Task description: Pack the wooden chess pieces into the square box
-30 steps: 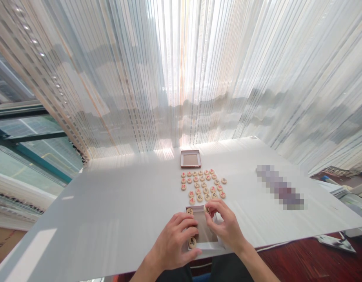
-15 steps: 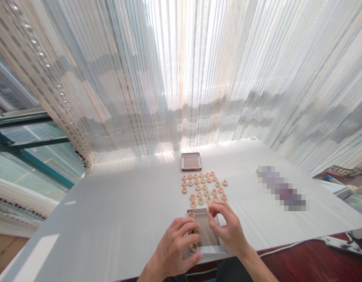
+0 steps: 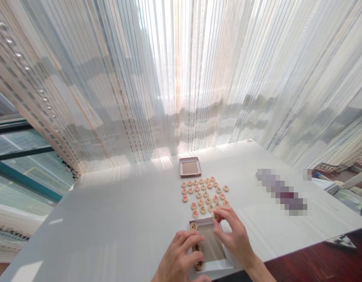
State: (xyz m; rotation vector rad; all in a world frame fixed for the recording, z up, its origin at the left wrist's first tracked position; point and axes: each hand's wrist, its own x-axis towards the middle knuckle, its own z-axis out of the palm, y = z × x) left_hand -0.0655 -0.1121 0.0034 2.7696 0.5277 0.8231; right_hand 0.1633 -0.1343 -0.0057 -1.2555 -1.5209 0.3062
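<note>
A shallow white box [image 3: 213, 250] lies in front of me with several round Chinese chess pieces along its left side. The piece marked 将 [image 3: 193, 226] is in its far left corner. My left hand [image 3: 181, 252] rests over the left wall, fingers apart and curved, partly covering the black-lettered pieces [image 3: 197, 248] there. My right hand [image 3: 233, 231] pinches a black-lettered chess piece [image 3: 215, 216], tilted on edge, between thumb and fingers above the box's far right corner. Beyond the box, several red- and black-lettered chess pieces [image 3: 208, 199] lie in loose rows.
The box lid [image 3: 189, 167] lies open side up behind the pieces on the white table [image 3: 116, 219]. A pixelated object [image 3: 282, 192] is at right. A striped sheer curtain [image 3: 133, 98] hangs along the far edge, with a window frame [image 3: 19, 156] at left.
My view has shifted, so the box, pieces and hands appear lower. My right hand still pinches the chess piece, now slightly farther from the box's far wall. My left hand stays over the left side.
</note>
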